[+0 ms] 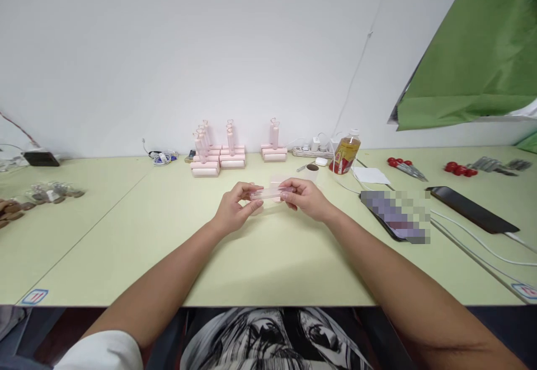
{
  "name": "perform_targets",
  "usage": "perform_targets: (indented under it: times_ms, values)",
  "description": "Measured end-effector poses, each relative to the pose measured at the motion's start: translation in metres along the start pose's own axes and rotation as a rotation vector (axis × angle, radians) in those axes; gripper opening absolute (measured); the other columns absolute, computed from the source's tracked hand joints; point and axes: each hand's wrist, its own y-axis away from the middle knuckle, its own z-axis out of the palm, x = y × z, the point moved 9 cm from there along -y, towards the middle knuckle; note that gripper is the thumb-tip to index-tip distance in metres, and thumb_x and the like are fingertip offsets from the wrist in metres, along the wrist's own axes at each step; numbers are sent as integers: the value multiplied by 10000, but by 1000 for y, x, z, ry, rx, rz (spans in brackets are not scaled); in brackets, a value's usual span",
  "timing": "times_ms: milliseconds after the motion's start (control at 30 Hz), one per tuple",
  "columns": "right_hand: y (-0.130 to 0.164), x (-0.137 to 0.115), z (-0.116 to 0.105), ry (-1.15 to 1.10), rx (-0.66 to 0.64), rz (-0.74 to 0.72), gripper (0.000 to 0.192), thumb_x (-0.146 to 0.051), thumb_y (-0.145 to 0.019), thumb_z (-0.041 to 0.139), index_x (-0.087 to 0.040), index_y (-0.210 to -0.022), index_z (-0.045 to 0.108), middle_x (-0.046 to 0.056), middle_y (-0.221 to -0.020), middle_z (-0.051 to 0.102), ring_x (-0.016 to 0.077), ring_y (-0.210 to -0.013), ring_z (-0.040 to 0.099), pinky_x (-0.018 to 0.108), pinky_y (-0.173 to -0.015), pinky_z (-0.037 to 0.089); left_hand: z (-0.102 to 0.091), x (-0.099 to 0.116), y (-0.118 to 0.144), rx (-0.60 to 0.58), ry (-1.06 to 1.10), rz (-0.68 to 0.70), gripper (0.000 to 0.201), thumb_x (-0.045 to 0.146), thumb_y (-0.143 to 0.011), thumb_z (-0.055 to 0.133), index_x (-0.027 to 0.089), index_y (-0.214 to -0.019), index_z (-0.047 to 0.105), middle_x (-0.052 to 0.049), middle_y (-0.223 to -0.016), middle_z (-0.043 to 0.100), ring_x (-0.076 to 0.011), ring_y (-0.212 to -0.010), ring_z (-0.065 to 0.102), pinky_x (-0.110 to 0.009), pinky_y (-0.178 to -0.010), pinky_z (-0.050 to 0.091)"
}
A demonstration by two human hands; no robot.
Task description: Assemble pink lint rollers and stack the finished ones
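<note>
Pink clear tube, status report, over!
Left hand and right hand hold slim pink see-through tube by its ends. Above pale green table. Nothing between hands.

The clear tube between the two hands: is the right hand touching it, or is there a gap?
Touching. In the head view the right hand pinches one end of the clear tube with its fingers; no gap shows.

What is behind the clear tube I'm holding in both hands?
Behind the clear tube, pink rollers stand in rows by the wall, right of them a bottle. The right hand and left hand cover its ends.
</note>
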Motion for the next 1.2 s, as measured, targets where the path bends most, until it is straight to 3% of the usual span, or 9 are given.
perform_targets:
  times_ms: [200,367,467,600,700,867,1000,1100,1200]
  values:
    - [-2,6,-76,289,287,63,387,-390,-655,720,-155,-958,665,-17,-703,562,94,-542,458,238,-516,355,-12,-3,-4,74,-127,-26,258,360,-859,618,217,-1068,571,-62,-1096,675,-183,-962,660,-337,-847,519]
    - [-2,34,-105,497,257,220,299,-332,-653,696,-161,-898,705,-17,-707,561,124,-629,512,248,-581,378,-20,-9,-7,127,-179,-29,205,386,-874,579,206,-956,632,-49,-972,699,-168,-874,661,-323,-821,517]
    - [2,41,-111,537,154,305,256,-296,-652,693,-177,-879,699,-23,-688,551,114,-612,502,235,-559,368,-21,-9,-7,137,-175,-23,212,390,-877,565,199,-920,647,-51,-936,705,-163,-841,650,-319,-803,517]
    - [18,49,-119,645,42,539,188,-292,-641,699,-192,-792,651,-14,-654,564,107,-523,482,229,-455,310,-20,-7,-7,126,-185,-36,218,396,-872,557,199,-841,645,-39,-858,698,-152,-757,628,-301,-734,512]
    - [28,54,-112,720,-89,666,169,-263,-585,726,-181,-683,614,14,-641,590,126,-523,513,229,-432,313,-22,-8,-8,136,-215,-51,233,398,-869,548,198,-786,634,-23,-783,675,-141,-697,597,-274,-663,488]
    - [36,64,-96,785,-242,782,179,-264,-542,742,-164,-611,611,29,-584,587,133,-492,498,256,-437,365,-30,-16,-8,182,-243,-90,282,414,-870,535,189,-714,603,13,-628,569,-118,-581,500,-247,-560,409]
    - [38,71,-89,770,-304,821,216,-319,-589,731,-157,-558,591,24,-519,550,114,-452,467,246,-427,333,-36,-30,-10,194,-283,-167,315,435,-867,518,193,-675,582,33,-571,509,-114,-537,464,-243,-524,366]
    - [36,72,-90,800,-292,817,266,-391,-617,733,-154,-576,619,35,-529,569,114,-443,472,245,-420,319,-37,-47,-11,149,-396,-255,318,472,-873,494,203,-771,630,35,-552,522,-133,-530,501,-249,-514,360]
    - [32,70,-90,811,-261,785,320,-454,-633,735,-153,-586,634,41,-533,582,117,-434,473,251,-415,314,-37,-69,-10,85,-508,-362,388,514,-865,497,190,-1014,651,16,-563,579,-170,-550,572,-258,-500,357]
